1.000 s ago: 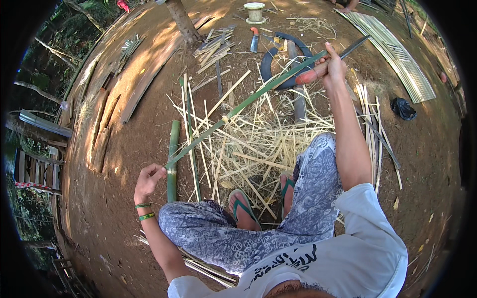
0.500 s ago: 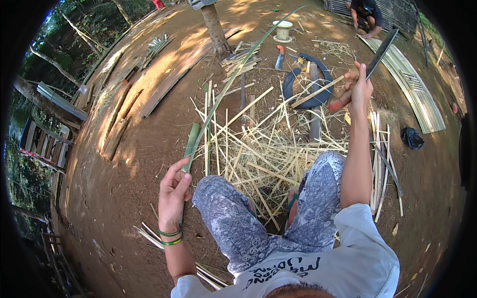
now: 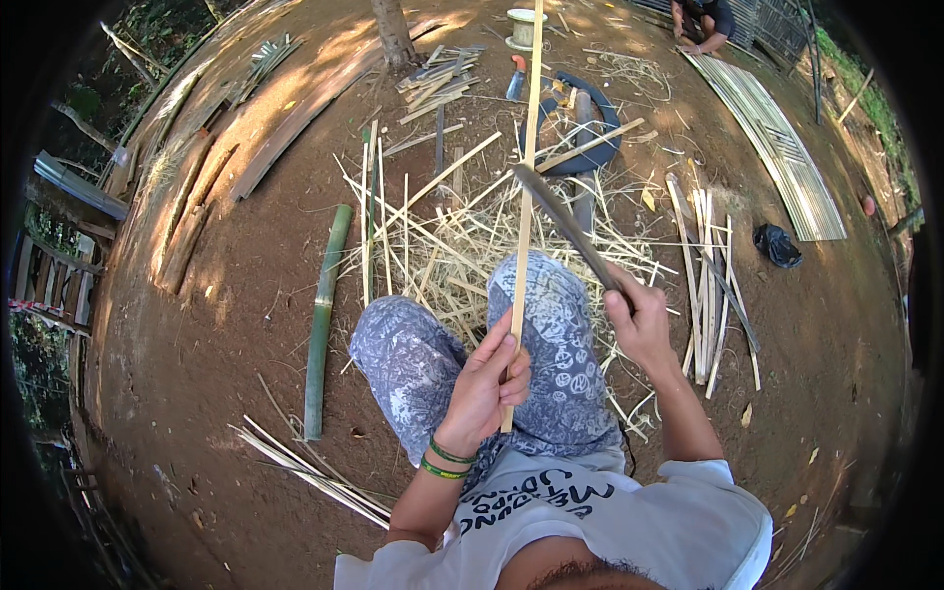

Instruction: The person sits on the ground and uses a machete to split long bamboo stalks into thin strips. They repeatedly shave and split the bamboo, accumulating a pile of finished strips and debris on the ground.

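Observation:
My left hand (image 3: 484, 382) is closed around the lower part of a long, pale bamboo strip (image 3: 533, 108), which points away from me past the top of the view. A short end sticks out below my fingers. My right hand (image 3: 644, 323) grips a machete, its handle mostly hidden in the fist. The dark machete blade (image 3: 575, 234) slants up and left, with its tip crossing the strip over my knee; whether they touch, I cannot tell. Under and beyond my knees lies a heap of bamboo shavings and thin strips (image 3: 457, 265).
A green bamboo piece (image 3: 321, 329) lies left of my knee. Ahead are a dark ring (image 3: 605, 149), an orange-handled knife (image 3: 516, 79) and a white spool (image 3: 521, 41). Strips (image 3: 703, 295) and a black plastic bag (image 3: 777, 246) lie right. Another person (image 3: 703, 25) crouches beside a slatted panel (image 3: 772, 147).
My left hand moved right, from beside the green bamboo to before my knees. The strip now shows its pale face. My right hand came down and left, bringing the blade to the strip.

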A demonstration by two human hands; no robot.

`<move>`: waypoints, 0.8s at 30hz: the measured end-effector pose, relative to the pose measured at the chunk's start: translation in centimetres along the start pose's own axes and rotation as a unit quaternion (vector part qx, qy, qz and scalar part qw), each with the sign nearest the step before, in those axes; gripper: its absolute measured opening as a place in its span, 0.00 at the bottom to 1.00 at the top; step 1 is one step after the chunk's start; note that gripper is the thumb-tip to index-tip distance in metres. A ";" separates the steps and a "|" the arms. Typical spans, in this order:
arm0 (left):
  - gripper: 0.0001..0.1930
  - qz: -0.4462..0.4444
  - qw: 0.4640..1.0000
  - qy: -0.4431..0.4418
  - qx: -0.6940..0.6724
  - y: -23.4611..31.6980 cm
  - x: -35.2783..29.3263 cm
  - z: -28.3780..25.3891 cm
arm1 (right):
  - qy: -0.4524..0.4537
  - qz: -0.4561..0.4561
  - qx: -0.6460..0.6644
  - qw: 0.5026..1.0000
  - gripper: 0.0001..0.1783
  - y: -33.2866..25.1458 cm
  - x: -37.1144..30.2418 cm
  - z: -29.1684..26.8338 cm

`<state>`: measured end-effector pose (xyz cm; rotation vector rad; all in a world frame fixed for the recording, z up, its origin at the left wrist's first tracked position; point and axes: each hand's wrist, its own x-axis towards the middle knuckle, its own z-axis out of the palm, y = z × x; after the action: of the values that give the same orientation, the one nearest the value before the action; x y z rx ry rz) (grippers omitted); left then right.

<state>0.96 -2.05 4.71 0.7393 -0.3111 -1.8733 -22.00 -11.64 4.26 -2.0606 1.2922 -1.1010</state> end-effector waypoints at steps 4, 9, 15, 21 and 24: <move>0.24 -0.067 0.997 0.031 -0.028 -2.4 0.7 -1.2 | -0.125 0.007 -0.096 0.988 0.35 -0.1 -3.9 2.0; 0.19 -0.033 0.999 0.040 0.007 -2.7 0.3 -1.3 | -0.172 -0.006 -0.111 0.979 0.43 -1.8 -4.6 3.7; 0.20 -0.029 0.997 0.060 0.041 -3.6 0.0 -1.9 | -0.160 -0.027 -0.138 0.977 0.46 -1.0 -4.3 4.9; 0.21 -0.031 0.994 0.081 0.071 -4.1 -1.3 -1.5 | -0.170 -0.004 -0.141 0.975 0.46 -0.8 -4.0 4.9; 0.23 -0.037 0.993 0.083 0.076 -4.1 -0.5 -2.0 | -0.215 -0.021 -0.166 0.962 0.46 -2.1 -4.0 4.3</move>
<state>-0.68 0.34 1.17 1.0159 -0.3268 -1.8578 -18.35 -7.28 1.80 -2.4051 1.2717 -0.4244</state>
